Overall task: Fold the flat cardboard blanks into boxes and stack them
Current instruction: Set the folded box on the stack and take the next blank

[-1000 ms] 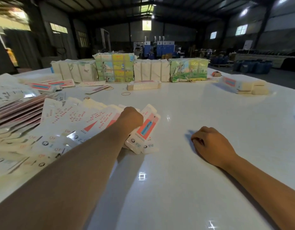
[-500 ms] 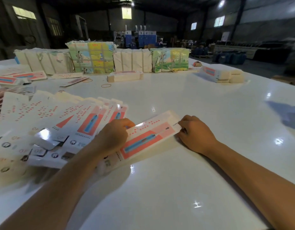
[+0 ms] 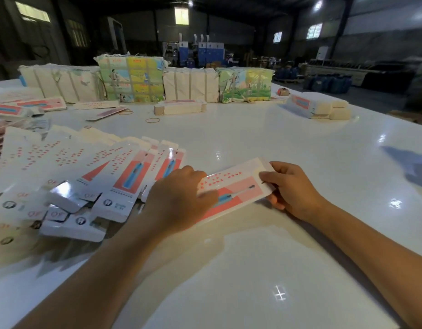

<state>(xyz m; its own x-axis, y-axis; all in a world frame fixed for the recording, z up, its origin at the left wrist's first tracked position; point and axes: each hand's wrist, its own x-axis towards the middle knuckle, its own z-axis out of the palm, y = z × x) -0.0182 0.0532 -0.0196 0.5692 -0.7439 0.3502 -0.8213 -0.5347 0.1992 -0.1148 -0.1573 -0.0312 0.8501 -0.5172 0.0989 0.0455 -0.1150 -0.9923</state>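
A single flat cardboard blank (image 3: 231, 191), white with a pink panel and a blue toothbrush picture, is held on the glossy white table (image 3: 264, 269) in front of the person. Its left part is covered by the left hand (image 3: 181, 200), whose fingers lie across the printed face, while its right end is pinched by the right hand (image 3: 293, 188), thumb on top and fingers curled beneath the edge. Just to the left, a fanned spread of identical blanks (image 3: 70, 176) is laid out, overlapping, with tabs pointing toward the near edge. Farther back a small stack of blanks (image 3: 180, 107) and loose rubber bands (image 3: 152, 120) are seen, then a row of strapped bundles (image 3: 143, 83). At the far right, a pile of folded boxes (image 3: 317, 108) is set well apart.
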